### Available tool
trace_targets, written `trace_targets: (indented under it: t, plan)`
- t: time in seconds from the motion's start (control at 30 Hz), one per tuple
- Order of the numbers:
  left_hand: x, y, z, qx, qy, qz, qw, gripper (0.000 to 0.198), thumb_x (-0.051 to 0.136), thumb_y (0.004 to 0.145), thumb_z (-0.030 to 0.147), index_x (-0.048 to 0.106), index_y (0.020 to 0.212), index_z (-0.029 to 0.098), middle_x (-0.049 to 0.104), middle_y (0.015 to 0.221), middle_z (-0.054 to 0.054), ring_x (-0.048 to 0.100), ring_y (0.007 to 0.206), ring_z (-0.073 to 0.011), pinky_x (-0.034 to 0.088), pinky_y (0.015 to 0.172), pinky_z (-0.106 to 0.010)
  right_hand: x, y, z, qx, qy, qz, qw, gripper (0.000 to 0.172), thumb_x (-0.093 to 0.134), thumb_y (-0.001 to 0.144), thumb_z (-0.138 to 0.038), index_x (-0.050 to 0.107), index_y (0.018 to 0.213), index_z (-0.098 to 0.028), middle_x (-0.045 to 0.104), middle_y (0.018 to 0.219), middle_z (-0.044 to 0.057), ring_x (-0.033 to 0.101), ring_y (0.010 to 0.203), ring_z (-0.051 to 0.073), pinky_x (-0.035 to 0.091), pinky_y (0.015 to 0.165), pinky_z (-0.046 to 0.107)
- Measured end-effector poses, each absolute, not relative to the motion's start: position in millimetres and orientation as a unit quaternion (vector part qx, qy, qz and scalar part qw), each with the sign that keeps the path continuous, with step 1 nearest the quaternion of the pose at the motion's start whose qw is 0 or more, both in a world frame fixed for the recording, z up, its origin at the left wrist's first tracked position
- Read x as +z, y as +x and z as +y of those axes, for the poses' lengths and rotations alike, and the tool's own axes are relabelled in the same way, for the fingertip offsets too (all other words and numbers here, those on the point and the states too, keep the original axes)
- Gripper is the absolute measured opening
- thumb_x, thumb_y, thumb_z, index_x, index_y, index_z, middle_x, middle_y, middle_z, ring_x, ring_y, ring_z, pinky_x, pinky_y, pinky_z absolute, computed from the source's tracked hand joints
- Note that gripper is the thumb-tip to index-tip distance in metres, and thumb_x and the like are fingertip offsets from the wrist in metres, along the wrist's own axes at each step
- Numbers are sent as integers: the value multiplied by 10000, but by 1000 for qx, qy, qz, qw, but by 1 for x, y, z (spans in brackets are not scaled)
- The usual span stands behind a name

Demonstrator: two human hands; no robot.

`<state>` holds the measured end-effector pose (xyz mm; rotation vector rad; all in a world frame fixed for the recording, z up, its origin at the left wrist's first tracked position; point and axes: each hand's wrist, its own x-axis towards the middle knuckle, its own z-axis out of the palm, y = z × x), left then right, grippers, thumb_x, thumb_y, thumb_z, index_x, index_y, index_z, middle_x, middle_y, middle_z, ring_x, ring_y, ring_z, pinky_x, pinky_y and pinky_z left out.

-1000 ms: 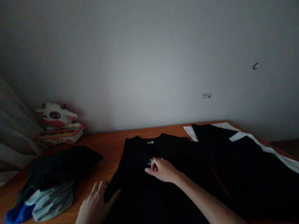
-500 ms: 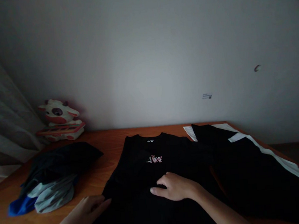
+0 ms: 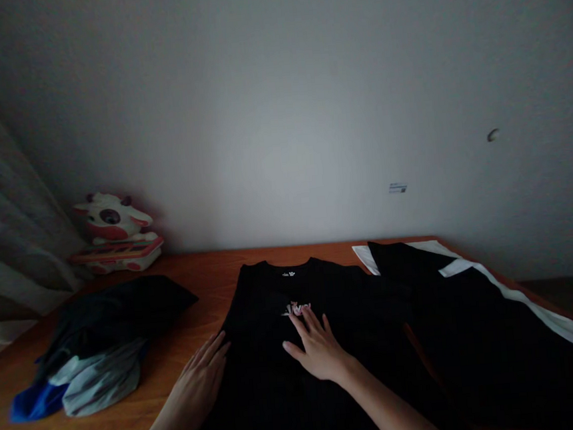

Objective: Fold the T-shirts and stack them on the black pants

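Note:
A black T-shirt (image 3: pixel 270 377) lies spread on the wooden table, its neckline toward the wall, with a small pink and white print on the chest. My left hand (image 3: pixel 203 376) rests at the shirt's left edge, fingers stretched out. Over the chest, just below the print and partly covering it, my right hand (image 3: pixel 318 346) lies with its fingers spread. Neither hand grips the cloth. The right side of the shirt meets other dark clothing, and the border between them is hard to make out.
Black and white garments (image 3: pixel 476 319) lie flat on the right. At the left is a heap of dark, grey and blue clothes (image 3: pixel 111 331). A cow-shaped toy keyboard (image 3: pixel 117 233) stands at the back left of the wooden table (image 3: pixel 205 269), near a curtain (image 3: pixel 9 199) and the wall.
Both hands have moved forward over the shirt toward its neckline. The left hand's fingers, earlier pinched at the edge, now lie stretched out; the right hand's fingers have spread.

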<state>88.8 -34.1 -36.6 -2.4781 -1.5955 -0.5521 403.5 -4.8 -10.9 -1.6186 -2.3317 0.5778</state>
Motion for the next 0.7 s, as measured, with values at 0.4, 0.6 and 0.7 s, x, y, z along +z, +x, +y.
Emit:
trace_targets:
  t: [0.4,0.6,0.7]
  plan:
    - [-11,125,24,-154,-779,-604,69,453,335,972,284,640,1280,154,634,1398,-138,596,1280,-263,441,1111,-443,-20,393,7,155,-549,-807,150,667,444,986,-590,414,1532,-210,226,1643,154,150,1538,329,112,1212,620]
    - [-27,159,115,-102,-804,-585,31,578,292,977,324,463,1451,42,374,1604,-191,322,1496,-294,342,1189,-439,-25,394,4,145,-555,-800,176,644,499,967,-544,424,1527,-236,250,1646,129,186,1533,323,121,1226,600]
    - [-36,161,146,-91,-789,-607,24,611,320,967,379,470,1446,32,421,1565,-234,339,1484,-342,350,1162,-498,-27,395,6,158,-554,-796,186,646,483,967,-566,424,1527,-251,257,1649,105,187,1533,323,121,1233,589]
